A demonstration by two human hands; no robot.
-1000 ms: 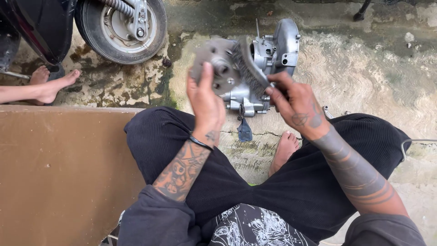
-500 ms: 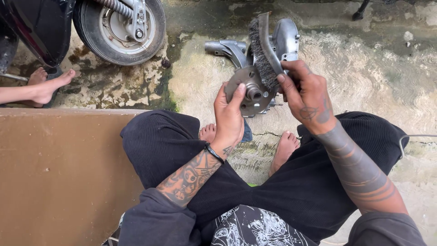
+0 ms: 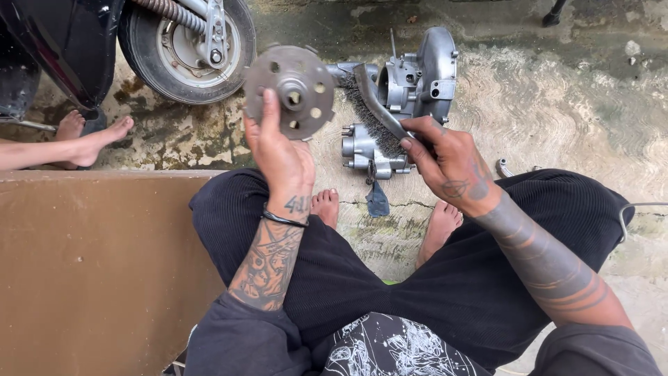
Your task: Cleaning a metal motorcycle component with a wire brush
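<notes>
Lifted clear of the brush (image 3: pixel 372 111), the disc (image 3: pixel 291 90) now sits up in your left hand (image 3: pixel 282 157), fingers clamping its rim; your right hand (image 3: pixel 452 163) grips the brush handle. Likely heavy, rigid steel: hold by the rim.

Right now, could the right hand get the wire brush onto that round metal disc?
Probably yes. The right hand grips the wire brush, whose bristles sit just right of the round metal disc held up by the left hand. Only open air lies between them.

Stained concrete floor (image 3: pixel 557 104); brown board (image 3: pixel 97 264) at left; daylight.
</notes>
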